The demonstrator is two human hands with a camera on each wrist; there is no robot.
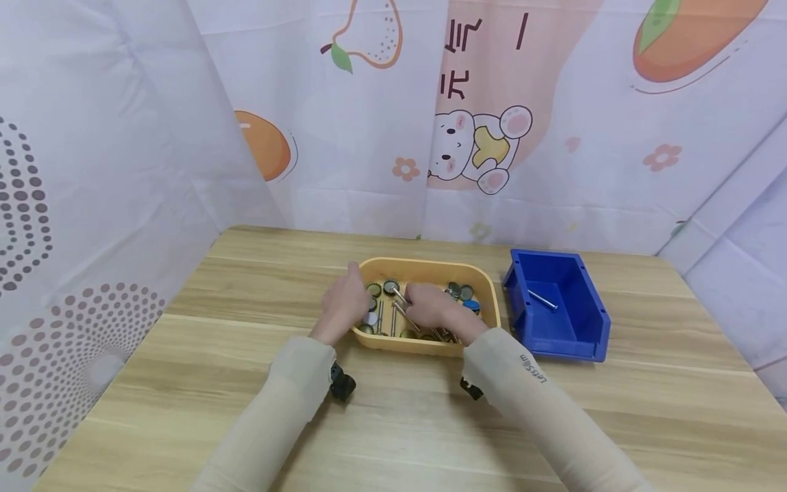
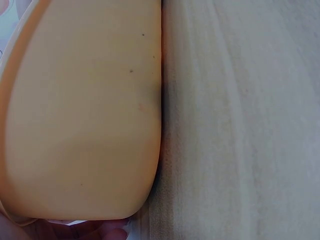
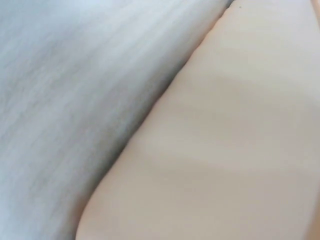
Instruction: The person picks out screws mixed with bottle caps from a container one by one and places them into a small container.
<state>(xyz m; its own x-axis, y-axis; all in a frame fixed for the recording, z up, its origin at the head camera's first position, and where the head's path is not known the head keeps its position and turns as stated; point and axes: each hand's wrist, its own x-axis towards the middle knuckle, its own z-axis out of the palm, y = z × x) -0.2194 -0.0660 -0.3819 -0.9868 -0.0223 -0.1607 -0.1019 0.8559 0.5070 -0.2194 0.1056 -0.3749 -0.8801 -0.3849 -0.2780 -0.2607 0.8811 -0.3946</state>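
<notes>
A yellow plastic box (image 1: 430, 347) holds crown bottle caps (image 1: 391, 287) and long silver screws (image 1: 393, 320). My left hand (image 1: 346, 301) grips the box's left end; in the left wrist view its fingers (image 2: 100, 231) lie along the end wall, partly hidden behind the box. Over the middle of the box, my right hand (image 1: 433, 305) reaches inside and pinches a screw (image 1: 399, 294) whose head sticks out to the left of the fingertips. Another screw (image 1: 406, 316) lies slanted just below that hand. The right wrist view shows only the box's outer wall (image 3: 215, 140) and the table.
Close to the right of the yellow box stands a blue bin (image 1: 559, 348) with one silver screw (image 1: 542, 299) in it. A blue cap (image 1: 471, 305) lies among the caps at the yellow box's right end. Behind the wooden table (image 1: 393, 437) hangs a printed curtain (image 1: 344, 171).
</notes>
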